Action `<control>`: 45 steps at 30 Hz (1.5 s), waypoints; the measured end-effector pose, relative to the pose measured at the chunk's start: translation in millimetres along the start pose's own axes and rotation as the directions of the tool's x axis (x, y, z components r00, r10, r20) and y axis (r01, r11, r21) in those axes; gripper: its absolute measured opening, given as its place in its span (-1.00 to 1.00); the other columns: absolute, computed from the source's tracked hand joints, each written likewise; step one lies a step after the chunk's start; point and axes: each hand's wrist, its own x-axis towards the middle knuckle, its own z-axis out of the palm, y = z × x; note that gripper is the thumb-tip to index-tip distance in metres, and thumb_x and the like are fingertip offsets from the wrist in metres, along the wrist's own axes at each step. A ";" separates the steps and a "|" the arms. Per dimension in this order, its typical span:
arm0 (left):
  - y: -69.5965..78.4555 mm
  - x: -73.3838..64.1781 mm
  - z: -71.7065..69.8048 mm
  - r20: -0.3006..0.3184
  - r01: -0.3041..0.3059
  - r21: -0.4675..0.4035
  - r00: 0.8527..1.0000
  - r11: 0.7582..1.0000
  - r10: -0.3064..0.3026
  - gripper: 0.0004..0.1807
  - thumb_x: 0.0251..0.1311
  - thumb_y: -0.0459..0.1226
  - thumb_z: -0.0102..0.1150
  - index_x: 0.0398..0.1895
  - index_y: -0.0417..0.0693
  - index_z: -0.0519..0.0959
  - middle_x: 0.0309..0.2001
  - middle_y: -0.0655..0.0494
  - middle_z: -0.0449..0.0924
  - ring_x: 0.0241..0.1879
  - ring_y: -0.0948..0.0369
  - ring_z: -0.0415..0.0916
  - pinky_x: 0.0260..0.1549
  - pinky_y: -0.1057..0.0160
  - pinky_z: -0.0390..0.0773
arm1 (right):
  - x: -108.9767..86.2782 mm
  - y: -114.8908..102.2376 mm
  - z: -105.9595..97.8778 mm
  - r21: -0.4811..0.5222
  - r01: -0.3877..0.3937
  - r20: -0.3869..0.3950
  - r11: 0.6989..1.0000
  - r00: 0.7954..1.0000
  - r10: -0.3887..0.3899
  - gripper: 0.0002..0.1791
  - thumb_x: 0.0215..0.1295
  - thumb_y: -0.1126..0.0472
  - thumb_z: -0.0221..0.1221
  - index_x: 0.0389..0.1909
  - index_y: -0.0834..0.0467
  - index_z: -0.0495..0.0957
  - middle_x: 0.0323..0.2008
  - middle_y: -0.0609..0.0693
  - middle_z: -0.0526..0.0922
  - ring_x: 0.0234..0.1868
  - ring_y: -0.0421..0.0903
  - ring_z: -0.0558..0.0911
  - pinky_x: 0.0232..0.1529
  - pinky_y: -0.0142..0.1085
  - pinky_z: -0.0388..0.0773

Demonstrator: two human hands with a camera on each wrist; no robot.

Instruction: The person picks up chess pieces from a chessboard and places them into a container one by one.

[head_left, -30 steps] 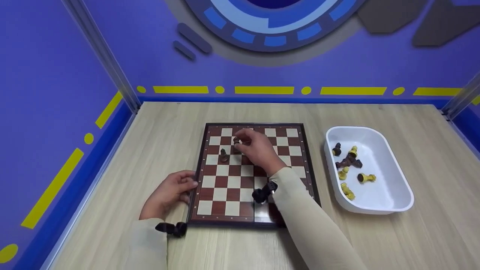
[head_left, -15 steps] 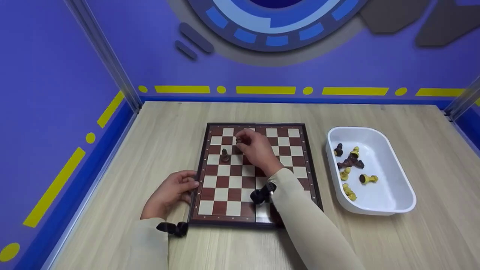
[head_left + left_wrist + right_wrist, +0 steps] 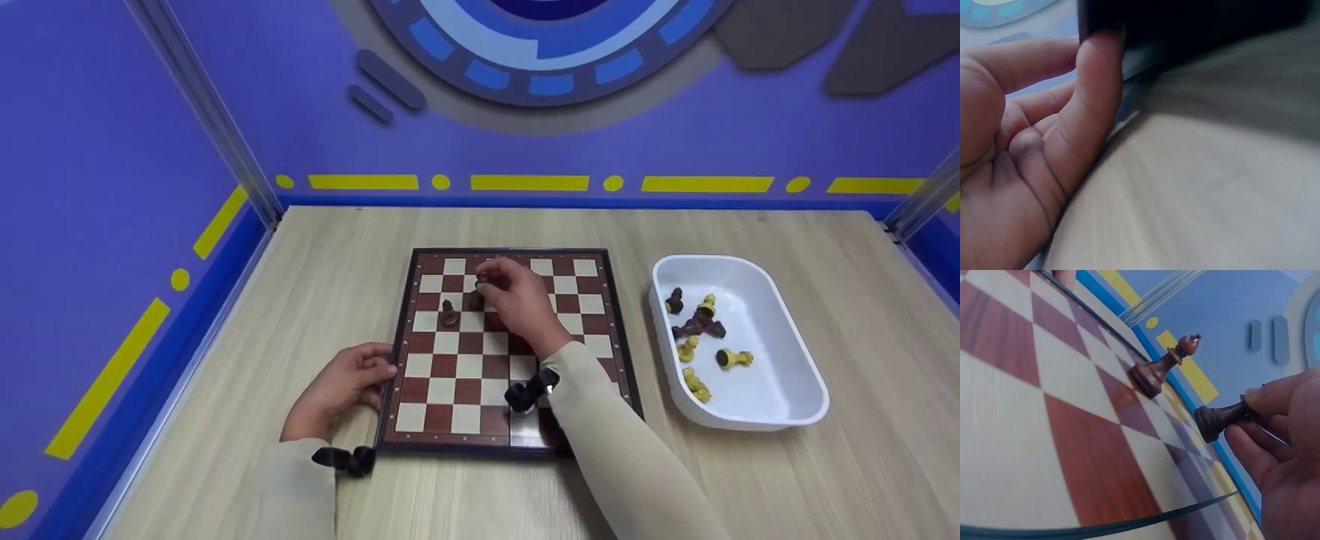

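A brown-and-cream chessboard (image 3: pixel 469 365) lies flat on the wooden table. My left hand (image 3: pixel 337 390) holds its left edge, with a thumb (image 3: pixel 1100 62) against the dark side. Over the far left part of the board, my right hand (image 3: pixel 523 301) pinches a dark brown chess piece (image 3: pixel 1211 423) by its upper part. Its round base points down at the squares, while its head is mostly covered by the fingers. Left of it and nearer to me, a brown bishop (image 3: pixel 1154 374) stands upright on the board, also visible in the head view.
A white plastic tub (image 3: pixel 780 330) sits right of the board. Several brown and yellow chess pieces lie in it, including a yellow piece (image 3: pixel 739 358) on its side. Blue printed walls (image 3: pixel 525 150) enclose the table at the back and sides.
The right hand has shifted very slightly to the right with the pinched piece, and more of its base shows. The left hand, the bishop and the tub stay in place.
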 end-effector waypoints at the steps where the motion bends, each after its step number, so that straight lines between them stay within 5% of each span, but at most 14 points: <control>1: 0.1 -0.3 0.1 -0.001 0.002 0.000 1.000 1.000 -0.002 -0.52 0.31 -0.33 0.13 0.24 -0.38 0.35 -0.42 0.13 0.59 -0.60 0.25 0.60 -0.61 0.18 0.67 | -0.4 -1.2 -0.9 0.001 0.001 -0.002 1.000 1.000 -0.001 -0.76 0.26 0.30 0.23 -0.05 0.14 0.61 -0.16 -0.04 0.68 -0.10 -0.12 0.64 0.00 -0.19 0.56; 7: 1.4 -0.9 1.3 -0.009 0.008 0.003 1.000 1.000 -0.008 -0.51 0.30 -0.33 0.15 0.23 -0.39 0.34 -0.40 0.14 0.57 -0.64 0.28 0.55 -0.62 0.21 0.65 | -2.5 -8.7 -7.9 -0.020 0.004 -0.003 1.000 1.000 -0.004 -0.79 0.26 0.30 0.23 -0.11 0.01 0.62 -0.17 -0.07 0.68 -0.13 -0.15 0.64 -0.03 -0.23 0.58; 20: 0.2 -0.2 0.5 -0.004 0.005 0.010 1.000 1.000 -0.004 -0.52 0.31 -0.32 0.13 0.23 -0.37 0.34 -0.36 0.12 0.61 -0.60 0.24 0.60 -0.61 0.17 0.67 | -9.9 -10.3 -20.7 -0.091 -0.008 0.029 0.996 1.000 0.011 -0.74 0.27 0.27 0.21 -0.02 0.06 0.62 -0.14 -0.07 0.67 -0.09 -0.14 0.64 0.01 -0.21 0.60; 45: 0.1 0.8 1.4 -0.017 0.009 0.013 1.000 1.000 -0.009 -0.49 0.31 -0.33 0.14 0.26 -0.38 0.33 -0.37 0.11 0.62 -0.55 0.22 0.61 -0.59 0.17 0.68 | -29.2 -13.2 -55.4 -0.126 0.042 -0.028 0.991 0.999 -0.046 -0.74 0.26 0.31 0.20 -0.05 0.05 0.63 -0.19 -0.06 0.68 -0.20 -0.16 0.65 -0.13 -0.25 0.61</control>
